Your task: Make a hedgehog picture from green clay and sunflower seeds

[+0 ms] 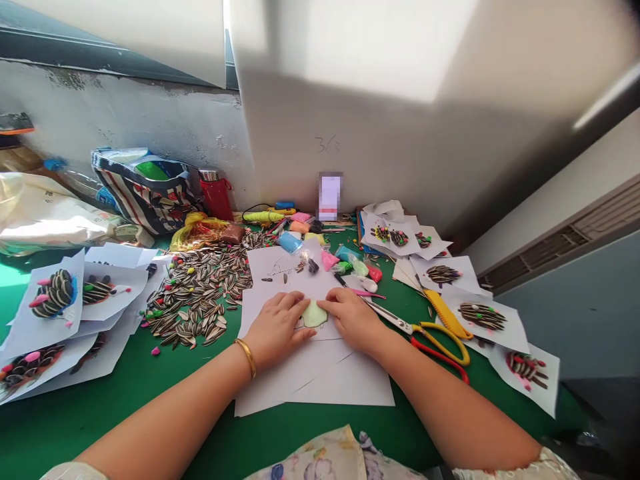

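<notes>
Both hands (pixel 276 327), loosely spread, press green clay (pixel 315 315) without gripping (wall handwriting (pixel 327 144) starts “3/”, rest unclear).

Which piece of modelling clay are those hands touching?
The pale green piece on the paper, between left hand and right hand; other pieces lie farther back.

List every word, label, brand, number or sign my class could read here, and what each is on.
"3/2": handwritten on the pale wall; the last figure is uncertain.
Phone screen: too blurred to read.
White bag: faint marks, too small to read.
Striped bag: printed, but any lettering is unclear.
</notes>
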The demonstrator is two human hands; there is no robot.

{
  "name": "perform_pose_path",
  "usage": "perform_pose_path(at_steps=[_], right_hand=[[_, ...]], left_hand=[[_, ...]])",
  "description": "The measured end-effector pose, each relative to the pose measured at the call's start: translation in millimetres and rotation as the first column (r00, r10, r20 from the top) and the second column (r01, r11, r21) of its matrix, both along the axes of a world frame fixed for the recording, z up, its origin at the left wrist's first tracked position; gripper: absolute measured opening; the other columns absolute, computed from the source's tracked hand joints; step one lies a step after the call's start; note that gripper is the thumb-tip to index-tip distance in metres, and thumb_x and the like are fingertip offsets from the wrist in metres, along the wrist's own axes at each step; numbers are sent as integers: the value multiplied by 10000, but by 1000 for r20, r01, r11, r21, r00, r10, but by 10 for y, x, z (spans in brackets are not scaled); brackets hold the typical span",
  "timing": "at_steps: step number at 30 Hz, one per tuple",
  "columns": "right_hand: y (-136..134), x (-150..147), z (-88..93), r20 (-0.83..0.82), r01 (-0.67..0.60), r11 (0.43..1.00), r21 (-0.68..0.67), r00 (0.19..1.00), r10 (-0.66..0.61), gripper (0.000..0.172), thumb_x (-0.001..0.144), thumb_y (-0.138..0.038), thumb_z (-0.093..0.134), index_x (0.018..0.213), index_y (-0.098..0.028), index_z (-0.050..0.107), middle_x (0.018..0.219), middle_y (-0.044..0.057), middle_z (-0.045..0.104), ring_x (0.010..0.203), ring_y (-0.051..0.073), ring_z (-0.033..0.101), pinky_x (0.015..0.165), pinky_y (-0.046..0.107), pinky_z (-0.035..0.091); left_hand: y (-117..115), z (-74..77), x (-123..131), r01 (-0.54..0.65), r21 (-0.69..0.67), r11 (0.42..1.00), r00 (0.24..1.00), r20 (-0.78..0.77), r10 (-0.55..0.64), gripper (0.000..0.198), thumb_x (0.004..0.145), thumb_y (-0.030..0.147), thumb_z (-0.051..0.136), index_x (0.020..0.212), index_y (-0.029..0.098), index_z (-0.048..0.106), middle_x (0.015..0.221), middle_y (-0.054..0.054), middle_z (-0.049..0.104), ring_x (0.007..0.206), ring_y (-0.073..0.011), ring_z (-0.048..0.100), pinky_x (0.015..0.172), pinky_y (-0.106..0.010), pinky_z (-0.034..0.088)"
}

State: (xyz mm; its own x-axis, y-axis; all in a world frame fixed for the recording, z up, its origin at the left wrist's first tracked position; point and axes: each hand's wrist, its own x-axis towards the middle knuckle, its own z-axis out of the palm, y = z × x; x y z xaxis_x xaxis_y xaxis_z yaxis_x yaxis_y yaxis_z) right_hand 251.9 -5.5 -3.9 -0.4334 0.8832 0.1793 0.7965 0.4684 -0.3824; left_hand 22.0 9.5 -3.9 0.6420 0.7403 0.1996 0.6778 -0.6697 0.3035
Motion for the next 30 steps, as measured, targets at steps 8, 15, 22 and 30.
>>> perform_pose_path(at_steps=[8, 15, 22, 30], right_hand=[[-79, 125, 124, 2, -44, 993, -111, 999, 45, 511, 821, -9, 448, 1242, -220, 644, 1155, 86, 584, 1062, 207, 532, 940, 333, 444], [-198, 96, 230, 181, -54, 989, -138, 980, 79, 563, 831, -31, 457, 1362, -198, 534, 1137, 116, 581, 1062, 241, 510, 928, 359, 437], [-313, 80, 253, 250, -96, 985, -145, 960, 130, 571, 848, -104, 482, 1413, -188, 466, 1157, 132, 573, 1089, 274, 510, 945, 391, 428], [-106, 142, 226, 33, 10, 987, -158, 999, -5, 260, 940, -267, 554, 1193, -225, 598, 1098, 77, 598, 1011, 211, 561, 858, 326, 442]], left_hand=[[-15, 27, -1, -7, -24, 1000, 1000, -10, 7, 590, 878, 533, 592, 1366, 209, 517, 1359, -99, 527, 1211, -308, 468, 1069, -486, 384], [-21, 29, -1, -14, -39, 999, 1000, 3, 14, 595, 851, 501, 640, 1365, 224, 522, 1355, -91, 530, 1213, -303, 471, 1076, -487, 383], [-23, 23, -2, -15, -39, 999, 1000, 21, 16, 594, 845, 494, 648, 1367, 241, 523, 1349, -90, 534, 1211, -303, 479, 1073, -489, 386], [-22, 22, -5, -8, -29, 1000, 1000, 23, 9, 606, 829, 495, 670, 1358, 238, 525, 1343, -88, 536, 1201, -301, 482, 1068, -485, 390]])
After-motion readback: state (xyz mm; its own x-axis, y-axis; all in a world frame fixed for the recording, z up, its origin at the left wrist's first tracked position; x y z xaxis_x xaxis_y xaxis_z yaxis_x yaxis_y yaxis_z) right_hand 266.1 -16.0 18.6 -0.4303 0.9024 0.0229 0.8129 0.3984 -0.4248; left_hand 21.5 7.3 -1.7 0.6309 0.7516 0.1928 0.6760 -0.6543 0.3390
